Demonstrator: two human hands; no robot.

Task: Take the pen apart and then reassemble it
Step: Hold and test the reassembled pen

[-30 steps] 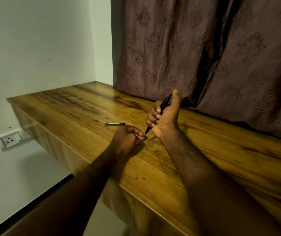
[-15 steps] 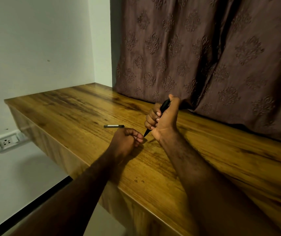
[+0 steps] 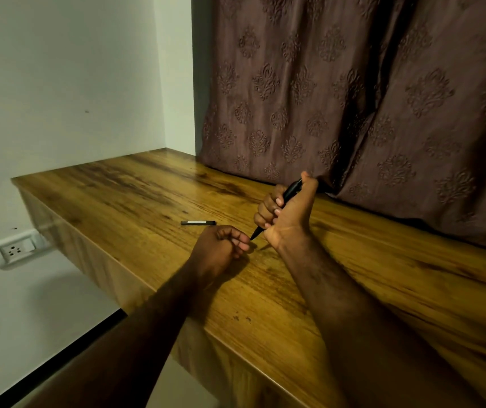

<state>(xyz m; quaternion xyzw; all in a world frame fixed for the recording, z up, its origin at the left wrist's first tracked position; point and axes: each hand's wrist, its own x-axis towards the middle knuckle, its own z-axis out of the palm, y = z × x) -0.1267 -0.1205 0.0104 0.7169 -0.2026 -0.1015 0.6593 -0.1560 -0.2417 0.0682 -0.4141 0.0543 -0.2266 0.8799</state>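
My right hand grips a black pen in its fist, above the wooden table. The pen is tilted, its pointed tip aimed down and to the left, its upper end beside my thumb. My left hand rests on the table just left of the tip with its fingers curled; nothing shows inside them. A short dark pen part with a light band lies flat on the table, just beyond my left hand.
A brown patterned curtain hangs along the table's back edge, right behind my right hand. The table's left edge drops off beside a white wall with a socket.
My right thumb has come in against the pen's upper end. Both hands and the loose part stay where they were.
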